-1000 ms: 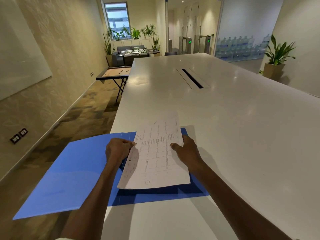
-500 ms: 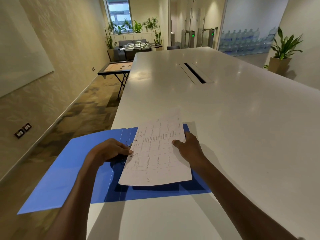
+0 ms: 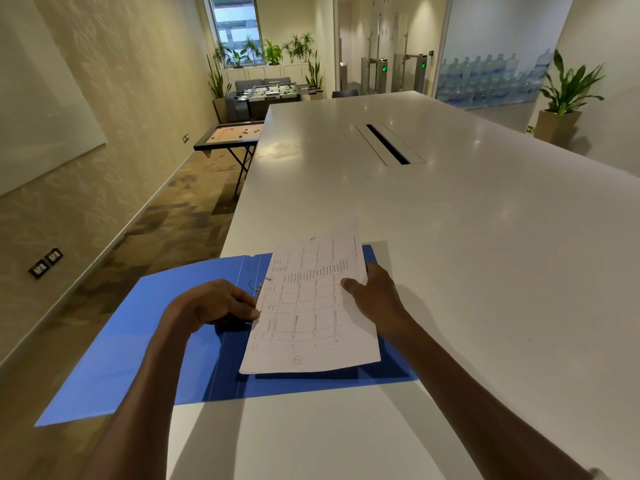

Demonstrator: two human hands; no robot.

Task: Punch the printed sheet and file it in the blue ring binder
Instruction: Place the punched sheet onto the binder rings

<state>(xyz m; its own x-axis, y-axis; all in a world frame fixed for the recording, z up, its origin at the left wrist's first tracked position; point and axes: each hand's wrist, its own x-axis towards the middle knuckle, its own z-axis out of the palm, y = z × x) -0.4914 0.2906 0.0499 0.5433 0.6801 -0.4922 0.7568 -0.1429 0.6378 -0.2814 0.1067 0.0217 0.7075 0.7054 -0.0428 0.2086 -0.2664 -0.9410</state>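
Observation:
The blue ring binder (image 3: 145,341) lies open at the white table's near left corner, its left cover hanging past the table edge. The printed sheet (image 3: 311,313), a grid of small text, is raised a little above the binder's right half. Its punched left edge sits at the metal rings (image 3: 258,287). My left hand (image 3: 211,301) rests over the ring mechanism, fingertips touching the sheet's left edge. My right hand (image 3: 375,294) pinches the sheet's right edge, thumb on top.
The long white table (image 3: 450,237) stretches ahead with a dark cable slot (image 3: 388,143) in its middle. Left of it are carpeted floor, a small game table (image 3: 228,135) and a wall. Potted plants stand at the far end and far right.
The sheet has shifted slightly right and lowered toward the rings. My left hand moved from gripping the sheet's left edge to lying over the ring mechanism. The view tilted down a little.

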